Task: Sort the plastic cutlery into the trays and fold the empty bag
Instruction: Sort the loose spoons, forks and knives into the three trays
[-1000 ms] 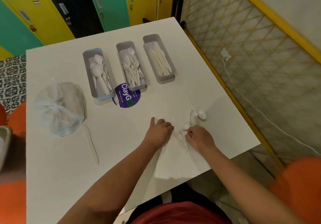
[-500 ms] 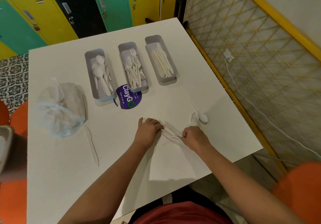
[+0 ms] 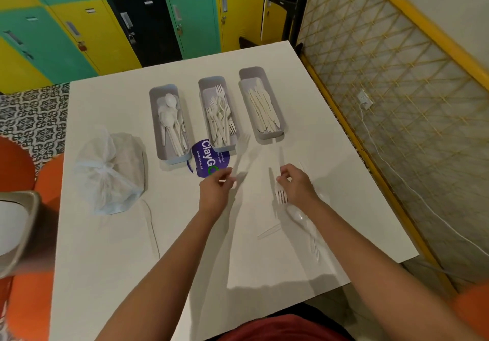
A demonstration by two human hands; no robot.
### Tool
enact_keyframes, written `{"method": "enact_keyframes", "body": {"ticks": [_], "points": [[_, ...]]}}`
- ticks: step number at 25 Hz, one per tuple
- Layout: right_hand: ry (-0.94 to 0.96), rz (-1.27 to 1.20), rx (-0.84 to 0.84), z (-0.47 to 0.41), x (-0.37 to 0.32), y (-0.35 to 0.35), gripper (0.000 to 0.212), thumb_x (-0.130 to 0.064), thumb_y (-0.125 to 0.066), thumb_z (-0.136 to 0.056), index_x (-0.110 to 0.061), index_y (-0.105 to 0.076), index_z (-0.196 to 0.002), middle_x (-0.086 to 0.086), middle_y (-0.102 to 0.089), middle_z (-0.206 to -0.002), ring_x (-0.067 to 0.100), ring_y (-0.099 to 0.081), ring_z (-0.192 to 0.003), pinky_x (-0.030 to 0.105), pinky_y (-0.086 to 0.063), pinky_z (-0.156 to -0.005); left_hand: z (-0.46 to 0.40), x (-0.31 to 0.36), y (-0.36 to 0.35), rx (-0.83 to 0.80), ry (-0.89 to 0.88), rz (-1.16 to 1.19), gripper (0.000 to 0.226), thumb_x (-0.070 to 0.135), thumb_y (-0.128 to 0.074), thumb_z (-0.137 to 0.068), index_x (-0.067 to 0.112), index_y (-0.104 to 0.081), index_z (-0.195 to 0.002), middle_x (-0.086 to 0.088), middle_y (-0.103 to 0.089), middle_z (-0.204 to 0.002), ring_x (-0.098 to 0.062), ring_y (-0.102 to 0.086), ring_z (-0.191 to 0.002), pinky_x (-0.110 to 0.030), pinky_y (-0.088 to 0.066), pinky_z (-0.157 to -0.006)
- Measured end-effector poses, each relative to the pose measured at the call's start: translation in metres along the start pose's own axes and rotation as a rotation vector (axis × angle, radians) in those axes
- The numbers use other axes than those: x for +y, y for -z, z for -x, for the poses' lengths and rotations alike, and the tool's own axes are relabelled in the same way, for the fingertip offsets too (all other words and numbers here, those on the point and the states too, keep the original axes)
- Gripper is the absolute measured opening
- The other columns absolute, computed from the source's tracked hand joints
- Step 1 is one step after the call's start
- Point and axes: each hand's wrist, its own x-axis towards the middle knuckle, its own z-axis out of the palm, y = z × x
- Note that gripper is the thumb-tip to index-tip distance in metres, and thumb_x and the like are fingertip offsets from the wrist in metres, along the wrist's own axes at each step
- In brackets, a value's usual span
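Three grey trays stand in a row on the white table (image 3: pixel 111 274): spoon tray (image 3: pixel 154 134), fork tray (image 3: pixel 203 89) and knife tray (image 3: pixel 244 76). My left hand (image 3: pixel 215 195) pinches the handle of a white plastic fork (image 3: pixel 241 150), tines pointing toward the fork tray. My right hand (image 3: pixel 297 186) holds a second fork (image 3: pixel 280 195) with its tines hanging down. Below the right hand, loose white spoons (image 3: pixel 299 216) lie on the table. A clear plastic bag (image 3: pixel 108 171) sits tied at the left.
A purple round sticker (image 3: pixel 203 161) lies before the trays. A lone white utensil (image 3: pixel 153 229) rests near the bag. Orange stools (image 3: pixel 18 166) stand at the left. A mesh fence with yellow frame (image 3: pixel 383 89) runs along the right edge, with a white cable (image 3: pixel 397 182).
Both hands lifted from the loose cutlery pile, each now holding a fork. The left hand moved up toward the fork tray; the camera view shifted so the table sits lower.
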Motion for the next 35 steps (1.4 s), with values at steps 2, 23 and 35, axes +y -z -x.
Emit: {"method": "enact_keyframes", "body": {"ticks": [2, 23, 35], "points": [[0.006, 0.023, -0.046, -0.016, -0.009, -0.005, 0.025, 0.005, -0.051, -0.089, -0.004, -0.056, -0.112, 0.002, -0.047, -0.089, 0.016, -0.045, -0.081, 0.0, -0.035, -0.051, -0.009, 0.014, 0.005, 0.05, 0.057, 0.061, 0.026, 0.006, -0.058, -0.088, 0.007, -0.064, -0.113, -0.007, -0.066, -0.096, -0.021, -0.061, -0.079, -0.029, -0.054, -0.073], [0.12, 0.125, -0.078, -0.149, -0.107, -0.067, 0.037, -0.012, -0.06, -0.089, -0.007, -0.056, -0.126, 0.008, -0.063, -0.115, 0.02, -0.059, -0.103, 0.025, -0.046, -0.088, -0.137, 0.071, 0.03, 0.061, 0.121, -0.128, 0.041, 0.011, -0.057, -0.088, 0.006, -0.055, -0.129, -0.009, -0.063, -0.121, -0.017, -0.062, -0.098, -0.011, -0.04, -0.074], [0.143, 0.132, 0.021, -0.08, -0.044, -0.025, 0.023, -0.007, -0.057, -0.089, -0.012, -0.061, -0.111, 0.0, -0.057, -0.095, 0.003, -0.052, -0.064, 0.004, -0.039, -0.057, -0.074, 0.038, 0.014, -0.074, 0.091, -0.145, 0.029, 0.008, -0.05, -0.089, 0.011, -0.064, -0.114, -0.007, -0.066, -0.113, -0.019, -0.062, -0.092, -0.025, -0.049, -0.073]]}}
